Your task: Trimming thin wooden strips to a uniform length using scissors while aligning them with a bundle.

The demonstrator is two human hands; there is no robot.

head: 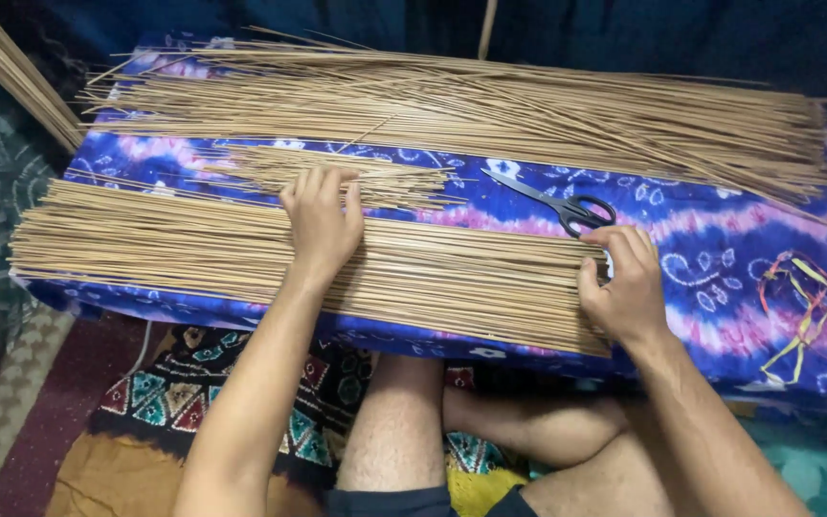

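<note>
Both hands on stick bundle

A blue tie-dye cloth covers the low table above patterned floor mats.

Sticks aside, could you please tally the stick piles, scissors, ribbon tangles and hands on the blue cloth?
Stick piles: 3, far, small middle, near
Scissors: 1
Ribbon tangles: 1
Hands: 2, left hand, right hand
Total: 7
</note>
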